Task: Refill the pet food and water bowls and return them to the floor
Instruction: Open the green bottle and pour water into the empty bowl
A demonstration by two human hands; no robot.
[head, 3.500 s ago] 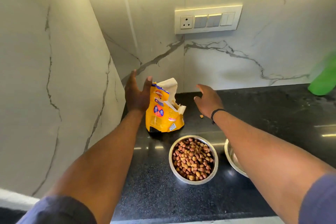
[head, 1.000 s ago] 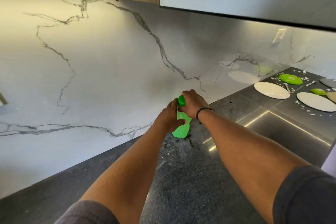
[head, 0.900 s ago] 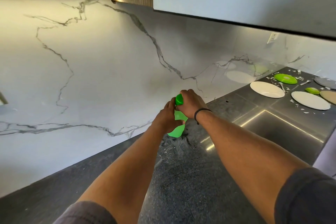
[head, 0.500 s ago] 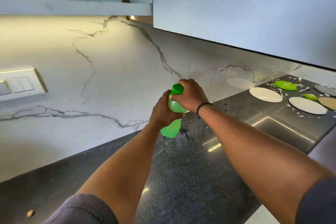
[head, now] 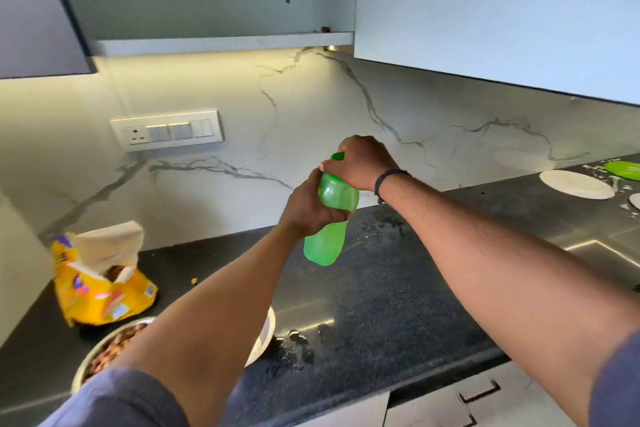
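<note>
I hold a green plastic bottle [head: 329, 236] in the air above the black counter [head: 381, 298]. My left hand [head: 308, 208] wraps its middle. My right hand [head: 360, 163] grips the green cap on top. At the lower left a steel bowl of brown kibble [head: 104, 354] sits on the counter, partly behind my left arm. A second steel bowl [head: 265, 333] shows only its right rim beside that arm. The open yellow pet food bag [head: 100, 288] stands at the left near the wall.
Water drops [head: 294, 347] lie on the counter by the second bowl. White plates [head: 576, 184] and a green lid [head: 623, 170] sit at the far right. An open wall cabinet [head: 207, 10] hangs overhead. A socket panel [head: 168, 130] is on the marble wall.
The bottle has been lifted off the counter and carried left, held in both hands. The view swung left and up, so the bowls and food bag are back in sight.
</note>
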